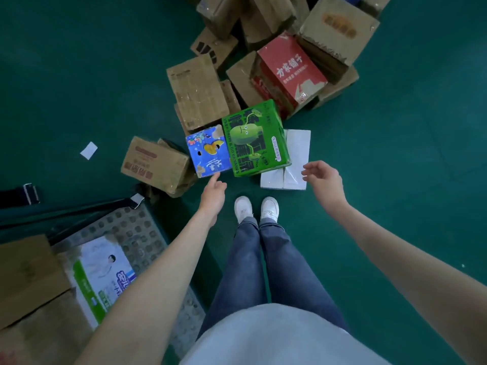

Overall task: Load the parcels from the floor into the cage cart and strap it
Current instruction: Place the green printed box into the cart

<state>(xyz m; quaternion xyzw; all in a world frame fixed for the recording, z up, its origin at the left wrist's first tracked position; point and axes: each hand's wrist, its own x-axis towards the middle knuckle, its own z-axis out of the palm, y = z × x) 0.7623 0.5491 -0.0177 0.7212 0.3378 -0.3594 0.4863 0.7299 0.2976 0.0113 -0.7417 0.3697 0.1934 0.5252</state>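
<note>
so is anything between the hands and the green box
Nothing visible. The left hand and right hand reach open toward the green box, with only bare floor between. The blue box sits against its left side.

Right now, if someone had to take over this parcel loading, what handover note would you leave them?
Left hand: open, reaching toward the small blue printed carton.
Right hand: open, empty, beside the green cartoon-printed carton and flat white parcel.
Done: a white-and-green pack and brown cardboard boxes sit on the grey perforated cart floor.
Left: the floor pile, including the red carton; strapping not yet done.
</note>
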